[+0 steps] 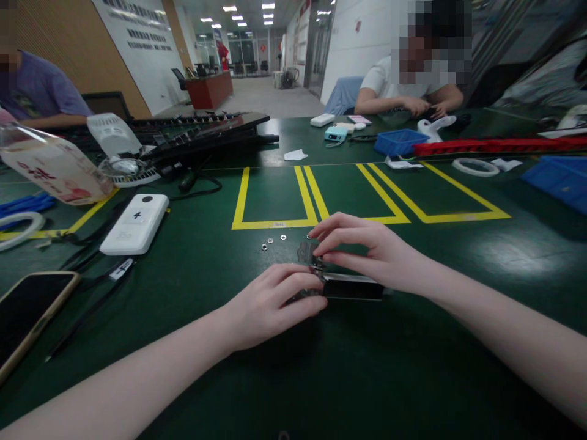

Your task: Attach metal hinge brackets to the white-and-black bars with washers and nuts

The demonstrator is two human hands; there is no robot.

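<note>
My left hand (275,296) is closed on a small dark metal part (306,252), whose plate-like end with cut-outs shows beyond the fingers. Much of this part is covered by both hands, so its exact kind is hidden. My right hand (367,247) is bent over it from the right, thumb and fingertips pinched together at its middle; what they hold is too small to make out. A flat black bar (353,289) with a pale upper edge extends rightward from the part, under my right palm. Several small metal rings, like nuts or washers (283,237), lie just beyond.
Yellow tape outlines (275,225) mark the green table (293,379). On the left lie a phone (32,311), a white device (137,225) and black cables. Blue bins (398,142) and a white tape ring (475,167) are at right. Two people sit across the table.
</note>
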